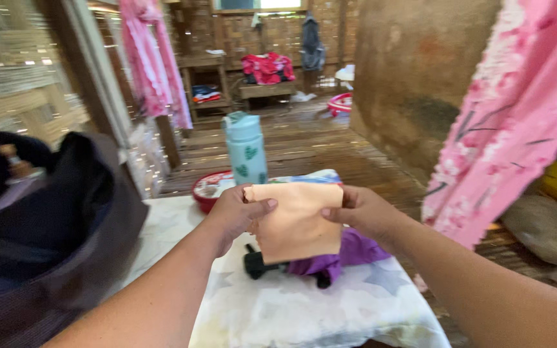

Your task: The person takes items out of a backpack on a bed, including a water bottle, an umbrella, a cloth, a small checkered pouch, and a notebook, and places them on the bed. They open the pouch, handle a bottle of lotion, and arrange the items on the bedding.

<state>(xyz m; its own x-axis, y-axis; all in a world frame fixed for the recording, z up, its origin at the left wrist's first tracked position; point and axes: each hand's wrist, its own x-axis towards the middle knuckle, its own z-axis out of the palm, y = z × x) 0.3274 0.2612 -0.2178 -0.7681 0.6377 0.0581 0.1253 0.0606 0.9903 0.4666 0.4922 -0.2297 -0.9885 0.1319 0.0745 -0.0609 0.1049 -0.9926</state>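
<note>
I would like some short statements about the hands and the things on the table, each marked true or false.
1. Both hands hold a peach-coloured cloth. True: the left hand and the right hand pinch its upper corners.
2. The bottle is red. False: it is light blue-green.
3. A purple cloth lies on the table. True.
4. The left hand touches the dark bag. False: the bag sits apart, at the left.
5. The peach-coloured cloth lies flat on the table. False: it hangs from the hands.

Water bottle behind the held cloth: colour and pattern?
The water bottle is pale teal with darker green heart shapes; head view.
</note>
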